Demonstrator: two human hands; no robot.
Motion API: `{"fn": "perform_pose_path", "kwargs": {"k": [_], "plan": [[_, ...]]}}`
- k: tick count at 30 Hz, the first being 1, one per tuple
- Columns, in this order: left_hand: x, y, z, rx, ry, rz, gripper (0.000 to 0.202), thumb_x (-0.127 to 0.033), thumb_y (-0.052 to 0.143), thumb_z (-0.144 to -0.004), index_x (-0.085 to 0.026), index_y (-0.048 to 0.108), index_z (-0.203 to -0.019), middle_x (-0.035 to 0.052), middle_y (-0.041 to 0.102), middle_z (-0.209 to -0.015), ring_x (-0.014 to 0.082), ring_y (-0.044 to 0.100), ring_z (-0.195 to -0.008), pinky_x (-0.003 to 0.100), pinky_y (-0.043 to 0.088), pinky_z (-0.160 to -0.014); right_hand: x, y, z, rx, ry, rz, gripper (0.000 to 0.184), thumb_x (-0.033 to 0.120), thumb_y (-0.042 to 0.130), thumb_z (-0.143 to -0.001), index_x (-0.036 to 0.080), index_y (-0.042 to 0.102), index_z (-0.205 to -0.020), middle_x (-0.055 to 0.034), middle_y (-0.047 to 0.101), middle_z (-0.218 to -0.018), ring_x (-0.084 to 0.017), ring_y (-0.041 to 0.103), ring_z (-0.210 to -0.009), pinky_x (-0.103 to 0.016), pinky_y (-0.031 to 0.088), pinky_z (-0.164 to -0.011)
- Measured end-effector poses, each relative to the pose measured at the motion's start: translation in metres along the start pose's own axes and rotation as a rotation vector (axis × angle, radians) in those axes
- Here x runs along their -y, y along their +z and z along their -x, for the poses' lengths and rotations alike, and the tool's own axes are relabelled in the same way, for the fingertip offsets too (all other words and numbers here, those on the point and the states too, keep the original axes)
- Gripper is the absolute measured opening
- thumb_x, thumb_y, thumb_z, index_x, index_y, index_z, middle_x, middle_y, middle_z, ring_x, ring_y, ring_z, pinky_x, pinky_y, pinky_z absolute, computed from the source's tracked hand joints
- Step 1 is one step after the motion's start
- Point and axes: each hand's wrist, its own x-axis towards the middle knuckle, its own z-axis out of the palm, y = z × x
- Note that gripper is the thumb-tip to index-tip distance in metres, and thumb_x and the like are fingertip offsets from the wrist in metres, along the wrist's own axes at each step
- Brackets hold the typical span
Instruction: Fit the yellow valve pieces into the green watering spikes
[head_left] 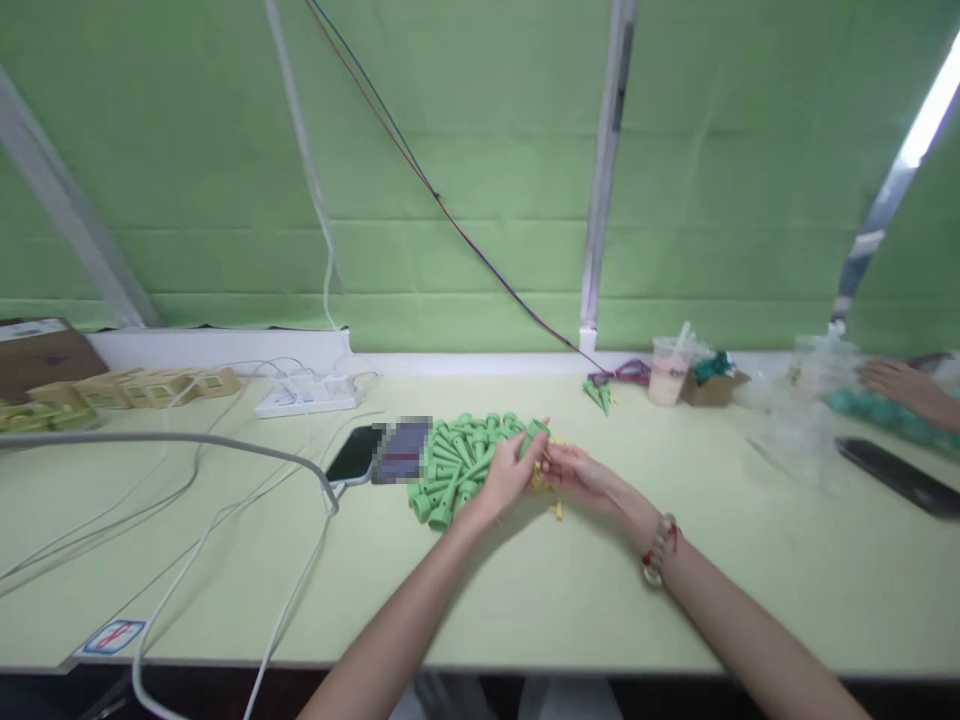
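Observation:
My left hand (508, 478) is closed around a green plastic spike-shaped piece (534, 434), its wide end pointing up. Close against it, my right hand (581, 474) has its fingers bent together at the piece; whatever they pinch is too small to make out. A pile of similar green pieces (448, 478), each with a wide cap and a narrowing stem, lies just left of my hands. Small yellow pieces (558, 510) are scattered under and beside my right hand, partly hidden by it.
Left of the pile lie a phone (358, 453) and a blurred-out dark rectangle (403, 450). White cables cross the left side from a power strip (307, 396). At the back right stand a drink cup (667, 372) and a small cardboard box (712, 390). Another person's hand (900, 385) is far right.

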Motion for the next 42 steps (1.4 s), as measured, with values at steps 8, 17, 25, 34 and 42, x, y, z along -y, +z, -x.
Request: {"fn": "perform_pose_path", "kwargs": {"k": [8,17,25,34,42], "plan": [[0.013,-0.002,0.006,0.039,-0.089,-0.341,0.066,-0.061,0.030,-0.082,-0.015,0.057,-0.121,0.0147,0.069,-0.096,0.0283,0.062,-0.088,0.037,0.045,-0.076,-0.012,-0.005,-0.008,-0.109,-0.156,0.428,0.036,0.051,0.073,-0.059,0.019,0.073,-0.076,-0.0057,0.069,-0.073,-0.021,0.062,-0.069,-0.039,0.048,-0.076],[0.028,0.006,0.006,-0.024,-0.031,-0.445,0.064,-0.057,0.025,-0.086,-0.017,0.043,-0.132,0.0077,0.066,-0.066,0.0247,0.063,-0.068,0.034,0.044,-0.068,-0.024,0.001,-0.014,-0.334,-0.504,0.731,0.027,0.044,0.059,-0.072,0.021,0.069,-0.064,-0.0054,0.065,-0.062,-0.023,0.056,-0.058,-0.034,0.045,-0.052],[0.021,-0.010,0.022,-0.207,0.032,-0.459,0.053,-0.044,0.031,-0.090,-0.018,0.039,-0.135,0.0008,0.057,-0.059,0.0157,0.054,-0.058,0.024,0.038,-0.064,-0.019,0.039,-0.002,-0.316,-0.704,0.734,0.015,0.034,0.058,-0.073,0.026,0.065,-0.064,-0.0033,0.059,-0.059,-0.018,0.047,-0.054,-0.031,0.041,-0.050],[-0.010,-0.004,0.088,-0.193,-0.050,-0.262,0.049,-0.048,0.033,-0.088,-0.019,0.047,-0.125,0.0005,0.060,-0.063,0.0167,0.055,-0.057,0.025,0.040,-0.062,-0.025,0.052,0.051,-0.105,-0.333,0.698,0.015,0.034,0.058,-0.073,0.020,0.063,-0.074,-0.0016,0.058,-0.069,-0.013,0.054,-0.063,-0.020,0.042,-0.044],[-0.015,0.012,0.085,0.060,-0.076,-0.356,0.043,-0.043,0.035,-0.088,-0.019,0.051,-0.121,0.0044,0.066,-0.075,0.0218,0.061,-0.076,0.029,0.041,-0.069,-0.038,0.028,0.069,-0.124,-0.088,0.530,0.028,0.041,0.067,-0.065,0.014,0.062,-0.073,0.0021,0.055,-0.058,-0.008,0.053,-0.052,-0.022,0.050,-0.050]]}}
